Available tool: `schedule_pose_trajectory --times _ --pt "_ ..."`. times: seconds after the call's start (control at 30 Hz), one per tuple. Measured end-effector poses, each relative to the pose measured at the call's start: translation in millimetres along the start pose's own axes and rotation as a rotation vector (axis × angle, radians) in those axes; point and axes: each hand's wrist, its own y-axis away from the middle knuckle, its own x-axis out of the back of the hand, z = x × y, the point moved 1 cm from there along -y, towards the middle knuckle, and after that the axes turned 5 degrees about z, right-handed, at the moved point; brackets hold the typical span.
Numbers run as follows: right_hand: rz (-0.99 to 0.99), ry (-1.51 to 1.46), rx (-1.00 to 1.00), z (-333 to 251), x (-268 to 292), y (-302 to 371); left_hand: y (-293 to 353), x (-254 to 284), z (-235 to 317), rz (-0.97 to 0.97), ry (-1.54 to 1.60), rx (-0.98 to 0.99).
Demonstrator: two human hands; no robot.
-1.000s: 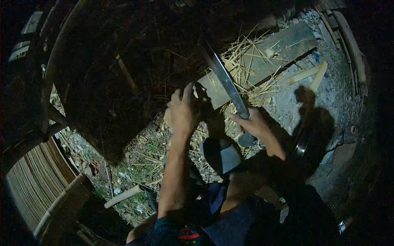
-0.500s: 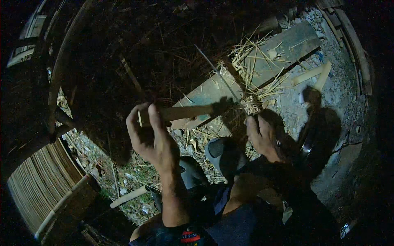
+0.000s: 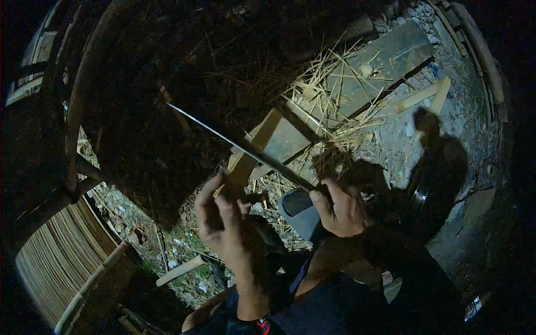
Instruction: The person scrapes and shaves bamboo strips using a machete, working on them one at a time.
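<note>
My left hand [image 3: 226,220] grips the lower end of a flat split bamboo piece [image 3: 262,131], its thumb and fingers pinched round it. The piece tilts up and away to the right. In my right hand [image 3: 341,209] is a knife [image 3: 215,134] with a long narrow blade, the handle hidden in the closed fingers. Its blade slants up to the left and crosses over the bamboo piece; whether the two touch, I cannot tell. Beyond both hands, a wooden plank [image 3: 385,64] lies on the ground, scattered with thin shavings [image 3: 329,95].
My shoe [image 3: 301,209] is just below the knife. Bent pale strips [image 3: 427,97] lie on the stony ground at right. A ribbed, slatted thing [image 3: 64,254] stands at lower left, near a short pale stick [image 3: 180,270]. Dark timbers [image 3: 84,106] rise at left.
The knife has swung left, from beside the shavings to across the bamboo piece. My right hand has come nearer and leftward; the bamboo has turned from level to tilted upward.
</note>
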Motion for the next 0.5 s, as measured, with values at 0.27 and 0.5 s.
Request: schedule_pose_trajectory --times 0.27,0.5 --pt "-0.03 -0.078 0.052 11 -4 5 -4 10 3 0.008 0.036 0.114" --pt "-0.504 -0.535 0.006 25 25 -36 0 16 1 0.033 -0.06 0.093"
